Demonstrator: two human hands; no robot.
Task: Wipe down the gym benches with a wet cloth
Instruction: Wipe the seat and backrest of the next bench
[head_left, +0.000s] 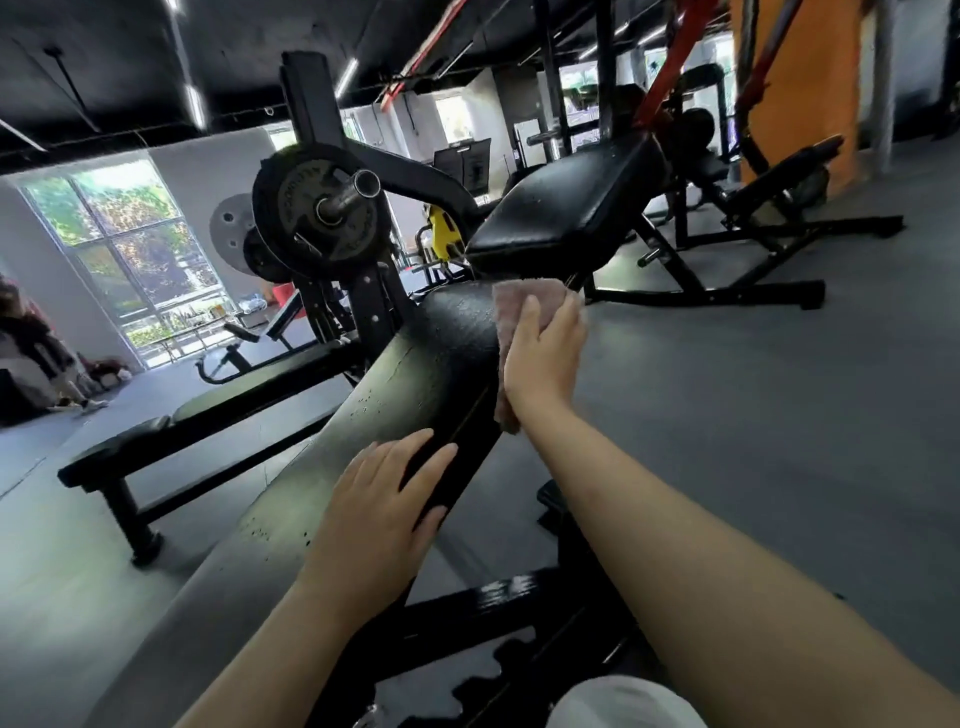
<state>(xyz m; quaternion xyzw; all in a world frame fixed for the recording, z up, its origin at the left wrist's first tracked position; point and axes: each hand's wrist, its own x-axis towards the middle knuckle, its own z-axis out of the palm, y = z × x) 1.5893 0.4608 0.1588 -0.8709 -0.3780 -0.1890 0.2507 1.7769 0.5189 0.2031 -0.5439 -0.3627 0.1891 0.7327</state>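
A long black padded bench back (415, 374) slopes away from me, its surface worn and speckled. My right hand (543, 353) presses a pinkish cloth (511, 306) flat against the pad's right side near its upper end. The cloth shows above and below my palm. Lower down, my left hand (379, 514) rests flat on the pad with fingers spread over its right edge, holding nothing. A black seat pad (566, 208) sits just beyond the cloth.
A flat black bench (171, 441) stands to the left. A barbell with weight plates (322, 208) sits on a rack ahead on the left. More benches and frames (753, 208) stand at the right rear. Grey floor (779, 415) lies to the right. A person (31, 353) is at far left.
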